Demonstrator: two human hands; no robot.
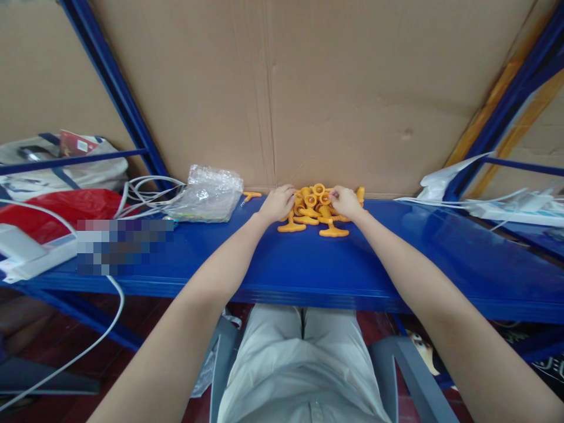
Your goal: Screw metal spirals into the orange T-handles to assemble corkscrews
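A heap of yellow-orange T-handled corkscrews (311,200) lies on the blue tabletop near the cardboard back wall. Several have round hollow ends facing me; the T-shaped handle of one (333,232) points towards me at the front. My left hand (278,203) is at the heap's left edge, fingers curled inward against it; what they hold, if anything, is hidden. At the right side, my right hand (346,201) has its fingers closed against the yellow pieces, and its grip is too small to make out. A single corkscrew (252,194) with a metal spiral lies apart, left of my left hand.
Clear plastic packaging (211,191) lies left of the heap, beside white cables (147,185), a red bag (83,208) and a white power strip (42,255). White plastic packets (515,208) lie at right. Blue shelf posts (114,88) flank the cardboard wall (330,88).
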